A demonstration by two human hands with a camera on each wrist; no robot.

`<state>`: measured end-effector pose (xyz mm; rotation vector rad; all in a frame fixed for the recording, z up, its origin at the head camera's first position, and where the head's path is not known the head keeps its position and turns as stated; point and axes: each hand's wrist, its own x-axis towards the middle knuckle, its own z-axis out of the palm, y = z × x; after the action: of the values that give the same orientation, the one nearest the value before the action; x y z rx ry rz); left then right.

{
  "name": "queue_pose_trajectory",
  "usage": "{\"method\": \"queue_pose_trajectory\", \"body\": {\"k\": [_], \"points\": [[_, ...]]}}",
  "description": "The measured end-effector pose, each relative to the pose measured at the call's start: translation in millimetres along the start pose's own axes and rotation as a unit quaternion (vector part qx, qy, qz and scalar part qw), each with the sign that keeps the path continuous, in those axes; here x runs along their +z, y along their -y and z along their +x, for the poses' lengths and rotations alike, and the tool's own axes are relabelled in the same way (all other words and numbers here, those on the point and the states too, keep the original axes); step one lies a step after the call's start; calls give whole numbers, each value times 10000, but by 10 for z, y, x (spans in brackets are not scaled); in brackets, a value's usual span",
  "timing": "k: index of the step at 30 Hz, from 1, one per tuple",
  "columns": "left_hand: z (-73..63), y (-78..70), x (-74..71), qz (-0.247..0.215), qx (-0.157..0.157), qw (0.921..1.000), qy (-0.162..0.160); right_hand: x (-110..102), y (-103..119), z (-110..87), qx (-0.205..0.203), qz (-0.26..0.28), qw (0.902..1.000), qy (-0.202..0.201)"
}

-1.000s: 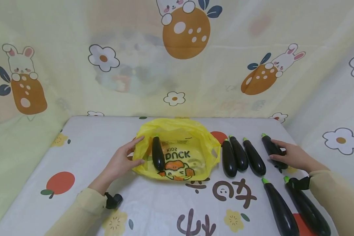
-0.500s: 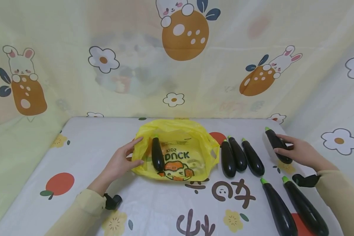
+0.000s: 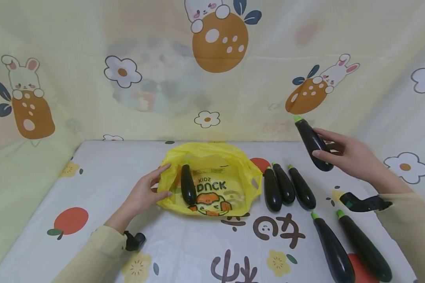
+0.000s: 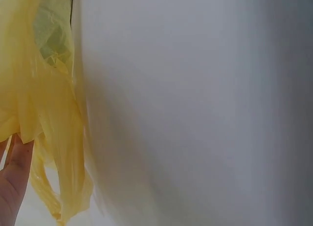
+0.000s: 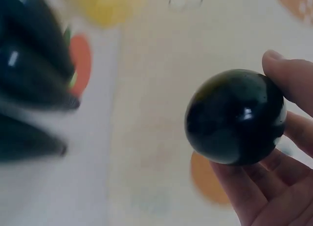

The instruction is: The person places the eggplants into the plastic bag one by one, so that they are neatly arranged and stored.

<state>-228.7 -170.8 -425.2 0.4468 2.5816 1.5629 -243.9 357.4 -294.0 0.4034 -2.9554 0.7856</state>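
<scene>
My right hand (image 3: 355, 157) grips an eggplant (image 3: 309, 141) between thumb and fingers, raised off the table with its green stem end up and to the left. In the right wrist view, the rounded dark end of that eggplant (image 5: 234, 118) faces the camera. My left hand (image 3: 145, 194) holds the left edge of a yellow plastic bag (image 3: 246, 196), thumb at the front and index finger farther back. One eggplant (image 3: 188, 186) lies inside the bag's open mouth. Yellow plastic (image 4: 58, 118) partly covers my left fingers (image 4: 18, 169) in the left wrist view.
Three eggplants (image 3: 284, 184) lie side by side just right of the bag. Two longer ones (image 3: 334, 251) lie nearer the front right. A white printed cloth (image 3: 184, 247) covers the table, and a patterned curtain (image 3: 156, 110) hangs behind.
My right hand has lifted the eggplant from the table's right side, moving it up and to the left. My left hand and the bag have stayed in place.
</scene>
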Motion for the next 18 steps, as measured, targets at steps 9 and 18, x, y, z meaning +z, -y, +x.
{"method": "queue_pose_trajectory", "body": {"k": [9, 18], "points": [[2, 17, 6, -82, -21, 10000, -52, 339, 765, 86, -607, 465, 9962, 416], [1, 23, 12, -142, 24, 9999, -78, 754, 1182, 150, -1271, 1108, 9816, 897]]}}
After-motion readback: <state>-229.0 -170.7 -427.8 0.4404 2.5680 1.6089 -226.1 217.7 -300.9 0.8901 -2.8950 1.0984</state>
